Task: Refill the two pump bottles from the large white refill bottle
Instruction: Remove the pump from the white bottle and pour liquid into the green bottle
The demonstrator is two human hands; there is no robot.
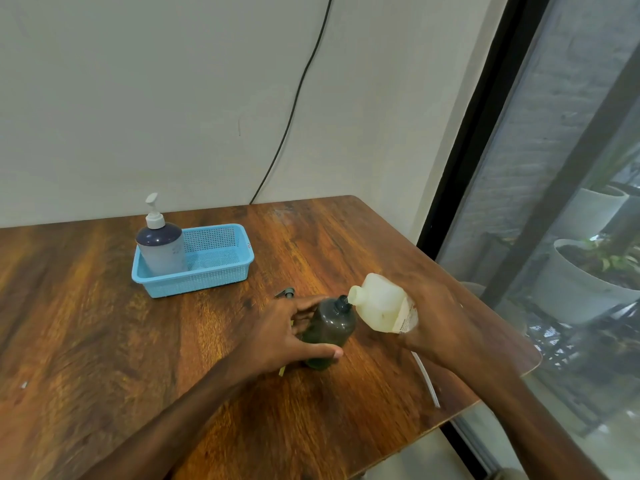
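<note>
Left hand (287,332) grips the dark bottle (330,327), right of centre on the table (104,323). Thumb curls round the near side low down and fingers wrap the far side. The bottle stands roughly upright on the wood w/ its neck open.

Right hand (436,320) holds the refill bottle (381,303) by its base end, fingers wrapped behind it. This bottle is tipped hard to the left, mouth down at the dark bottle's neck, touching or just beside it; blur hides which. Liquid level in either bottle: can't tell.

Pump head (285,293) lies on the table just beyond the left hand's fingers, apart from the dark bottle. A thin white tube (426,379) lies near the table's right edge, its far end hidden under the right forearm. A small yellowish bit shows under the left wrist — too little of it to say what.

Far left sits a blue basket (207,278) w/ the pump bottle (161,251) upright in its left end. Its pump is on, its shoulder dark and the body below pale.

A black cable (294,105) runs down the wall (138,98) to behind the table's far edge. At right is a window (554,133), w/ white pots (588,282) and plants beyond the glass.
</note>
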